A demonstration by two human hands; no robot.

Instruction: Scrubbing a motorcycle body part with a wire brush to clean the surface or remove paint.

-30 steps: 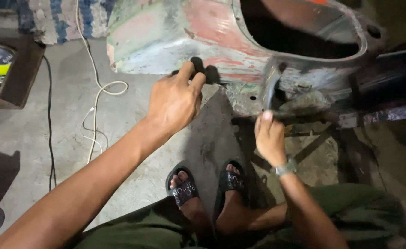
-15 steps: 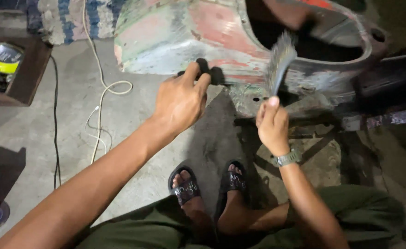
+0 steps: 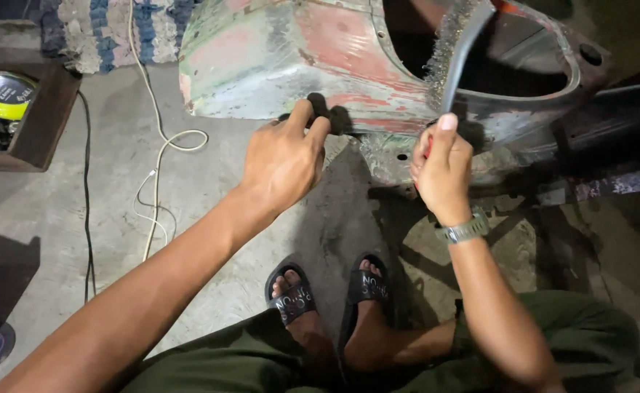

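Wire brush lifted up onto the panel's cutout edge

The right hand (image 3: pixel 442 169) is wrapped tight around the handle of the wire brush (image 3: pixel 452 52), thumb up along it. A second ago the bristles were down low by the bare, crusty lower seam; now they're raised against the rim of the big opening in the old metal body panel (image 3: pixel 276 58), so the scrubbing looks to have moved up to that edge. The left hand (image 3: pixel 284 161) hasn't budged, fingers pinched on the panel's bottom lip to steady it. The panel sits on a dark steel stand (image 3: pixel 611 175) over the concrete floor (image 3: pixel 116 211), with a white cable (image 3: pixel 156 145) trailing off left.
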